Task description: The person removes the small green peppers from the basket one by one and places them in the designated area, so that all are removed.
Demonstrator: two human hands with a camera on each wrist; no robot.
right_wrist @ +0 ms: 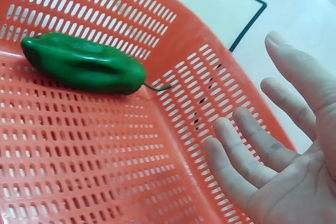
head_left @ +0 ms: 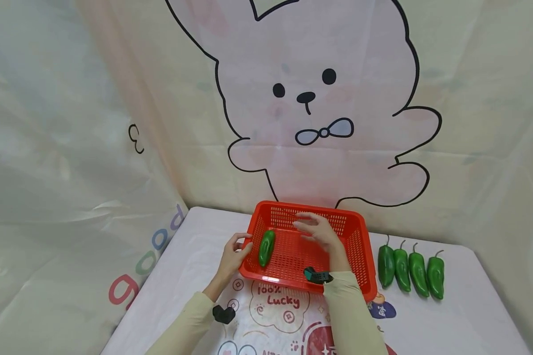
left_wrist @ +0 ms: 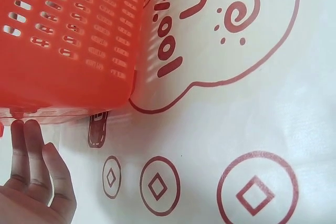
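A red plastic basket [head_left: 288,282] with slotted walls stands on the table. Inside it, along the left wall, lies one green pepper [head_left: 267,248], its thin stem pointing to the far side. My left hand [head_left: 233,255] is at the basket's left rim, and its fairly straight fingers [left_wrist: 32,153] touch the outer side; the thumb is out of sight in the left wrist view. Over the basket's middle hovers my right hand [head_left: 321,231], holding nothing. Its fingers [right_wrist: 239,142] are spread and loosely bent, apart from the pepper [right_wrist: 86,65].
Several green peppers [head_left: 410,270] lie in a row on the table right of the basket, stems pointing away. A printed cloth [head_left: 275,308] covers the table. Behind it hangs a curtain [head_left: 306,162] with a cartoon animal drawn on it.
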